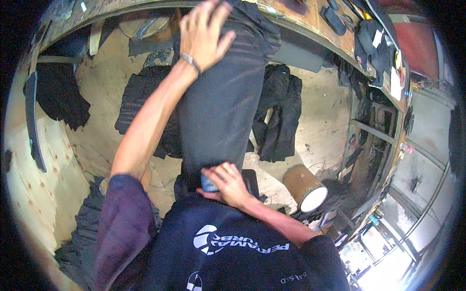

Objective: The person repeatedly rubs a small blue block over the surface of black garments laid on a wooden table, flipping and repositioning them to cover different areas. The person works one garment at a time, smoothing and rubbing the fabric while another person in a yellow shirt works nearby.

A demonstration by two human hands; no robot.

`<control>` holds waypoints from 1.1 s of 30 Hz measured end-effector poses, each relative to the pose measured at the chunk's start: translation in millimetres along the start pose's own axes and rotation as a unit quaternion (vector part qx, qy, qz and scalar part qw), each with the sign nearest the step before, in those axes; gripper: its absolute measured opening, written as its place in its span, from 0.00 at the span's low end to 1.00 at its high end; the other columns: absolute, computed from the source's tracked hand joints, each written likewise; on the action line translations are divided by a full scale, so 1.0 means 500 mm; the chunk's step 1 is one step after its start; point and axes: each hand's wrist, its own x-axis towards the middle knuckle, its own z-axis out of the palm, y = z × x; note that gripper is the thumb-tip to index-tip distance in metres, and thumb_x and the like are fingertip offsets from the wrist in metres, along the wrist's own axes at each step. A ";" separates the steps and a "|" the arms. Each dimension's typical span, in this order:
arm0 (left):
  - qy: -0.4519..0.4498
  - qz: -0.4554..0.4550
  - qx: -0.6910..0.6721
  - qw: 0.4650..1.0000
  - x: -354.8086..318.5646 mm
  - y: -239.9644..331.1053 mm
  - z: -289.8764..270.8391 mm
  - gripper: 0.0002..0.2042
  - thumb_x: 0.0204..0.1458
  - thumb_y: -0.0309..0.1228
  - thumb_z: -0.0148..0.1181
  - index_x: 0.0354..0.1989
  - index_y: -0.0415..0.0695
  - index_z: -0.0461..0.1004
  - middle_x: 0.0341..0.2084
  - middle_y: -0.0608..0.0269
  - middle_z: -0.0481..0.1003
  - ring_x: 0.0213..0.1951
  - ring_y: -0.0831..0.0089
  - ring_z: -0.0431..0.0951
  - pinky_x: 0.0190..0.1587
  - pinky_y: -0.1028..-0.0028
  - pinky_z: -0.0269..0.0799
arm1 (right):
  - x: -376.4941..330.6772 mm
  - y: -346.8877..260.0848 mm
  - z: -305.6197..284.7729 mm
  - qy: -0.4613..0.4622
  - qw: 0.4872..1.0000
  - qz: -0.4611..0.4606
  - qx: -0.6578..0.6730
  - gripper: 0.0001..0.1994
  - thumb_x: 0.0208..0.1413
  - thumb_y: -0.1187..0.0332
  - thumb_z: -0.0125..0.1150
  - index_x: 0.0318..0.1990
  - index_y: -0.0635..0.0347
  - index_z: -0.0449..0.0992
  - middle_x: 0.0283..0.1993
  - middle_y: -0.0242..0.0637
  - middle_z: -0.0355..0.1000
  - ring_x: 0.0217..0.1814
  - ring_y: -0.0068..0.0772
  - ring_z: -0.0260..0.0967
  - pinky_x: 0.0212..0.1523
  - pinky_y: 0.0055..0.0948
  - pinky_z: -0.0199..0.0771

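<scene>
A long black garment [218, 111], perhaps a trouser leg, stretches from the worktop at the far side down to my body. My left hand [206, 36], with a bracelet or watch at the wrist, lies on the far part of the cloth with its fingers spread. At the near end my right hand [228, 184] is closed round a small rounded blue object [208, 183], resting against the cloth close to my dark shirt. My fingers partly cover this object, so its kind is unclear.
Dark garments [279, 114] lie on the pale plywood floor [330, 111] to both sides. A brown drum with a white end [305, 188] is at right. The wooden worktop [310, 24] curves along the far edge, holding a black item [334, 20]. More dark cloth [85, 237] is heaped at lower left.
</scene>
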 end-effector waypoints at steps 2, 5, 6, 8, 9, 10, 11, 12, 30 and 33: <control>-0.148 0.138 0.037 0.979 -0.047 0.011 0.002 0.36 0.64 0.61 0.57 0.78 0.63 0.63 0.80 0.57 0.57 0.81 0.53 0.54 0.79 0.40 0.45 | 0.027 0.024 -0.037 0.077 0.996 0.026 -0.034 0.30 0.41 0.52 0.87 0.51 0.56 0.83 0.45 0.39 0.78 0.49 0.44 0.73 0.51 0.42 0.74; -0.127 0.131 0.065 0.981 -0.051 -0.004 0.037 0.39 0.64 0.69 0.49 0.81 0.68 0.59 0.81 0.60 0.56 0.82 0.53 0.51 0.79 0.34 0.39 | 0.113 0.079 -0.084 0.114 0.987 0.055 -0.102 0.31 0.42 0.53 0.87 0.52 0.58 0.83 0.46 0.39 0.78 0.50 0.44 0.74 0.51 0.41 0.75; -0.117 0.135 0.074 0.981 -0.037 -0.014 0.051 0.40 0.63 0.70 0.50 0.81 0.67 0.58 0.81 0.59 0.55 0.82 0.52 0.50 0.79 0.34 0.39 | 0.149 0.097 -0.094 0.144 0.981 0.065 -0.109 0.31 0.41 0.53 0.87 0.52 0.59 0.83 0.46 0.38 0.78 0.50 0.44 0.74 0.52 0.40 0.75; -0.126 0.136 0.004 0.983 0.005 -0.035 0.076 0.50 0.59 0.72 0.52 0.80 0.45 0.57 0.79 0.43 0.55 0.82 0.49 0.47 0.80 0.38 0.35 | 0.224 0.122 -0.104 0.137 0.982 0.011 -0.126 0.31 0.41 0.52 0.86 0.52 0.58 0.83 0.48 0.38 0.78 0.51 0.44 0.74 0.53 0.40 0.74; -0.138 0.133 0.014 0.981 0.026 -0.043 0.085 0.48 0.61 0.72 0.48 0.81 0.49 0.57 0.80 0.45 0.54 0.82 0.49 0.46 0.81 0.37 0.31 | 0.262 0.129 -0.101 0.149 0.980 -0.039 -0.129 0.30 0.43 0.51 0.84 0.52 0.56 0.83 0.47 0.38 0.77 0.52 0.45 0.72 0.52 0.42 0.72; -0.153 0.130 0.022 0.979 0.041 -0.048 0.089 0.46 0.62 0.72 0.43 0.82 0.53 0.57 0.81 0.47 0.54 0.83 0.49 0.46 0.81 0.37 0.27 | 0.294 0.133 -0.093 0.159 0.978 -0.042 -0.129 0.29 0.44 0.49 0.82 0.52 0.54 0.82 0.47 0.38 0.76 0.52 0.46 0.71 0.51 0.44 0.71; -0.146 0.135 0.017 0.980 0.054 -0.052 0.092 0.46 0.62 0.72 0.43 0.81 0.51 0.58 0.81 0.46 0.54 0.82 0.49 0.47 0.81 0.38 0.26 | 0.317 0.132 -0.084 0.170 0.975 -0.056 -0.135 0.29 0.44 0.50 0.82 0.51 0.55 0.82 0.46 0.38 0.75 0.52 0.46 0.70 0.51 0.45 0.71; -0.148 0.136 0.021 0.979 0.061 -0.053 0.092 0.46 0.63 0.72 0.43 0.81 0.51 0.58 0.81 0.47 0.54 0.82 0.49 0.46 0.81 0.38 0.26 | 0.326 0.129 -0.070 0.116 0.982 -0.013 -0.151 0.28 0.44 0.51 0.82 0.52 0.54 0.81 0.47 0.39 0.74 0.52 0.47 0.69 0.52 0.47 0.71; -0.132 0.140 0.029 0.981 0.054 -0.050 0.091 0.45 0.63 0.71 0.44 0.80 0.50 0.60 0.80 0.47 0.55 0.82 0.49 0.47 0.81 0.38 0.27 | 0.026 0.022 0.065 0.066 0.995 0.009 -0.081 0.26 0.43 0.56 0.81 0.50 0.53 0.81 0.47 0.42 0.74 0.50 0.50 0.69 0.49 0.51 0.70; -0.121 0.142 0.016 0.982 0.056 -0.051 0.096 0.43 0.65 0.67 0.46 0.80 0.50 0.60 0.79 0.46 0.57 0.82 0.47 0.49 0.81 0.38 0.27 | 0.088 0.034 0.030 0.137 0.979 0.063 -0.139 0.26 0.44 0.57 0.81 0.50 0.53 0.81 0.47 0.42 0.74 0.51 0.50 0.69 0.49 0.51 0.70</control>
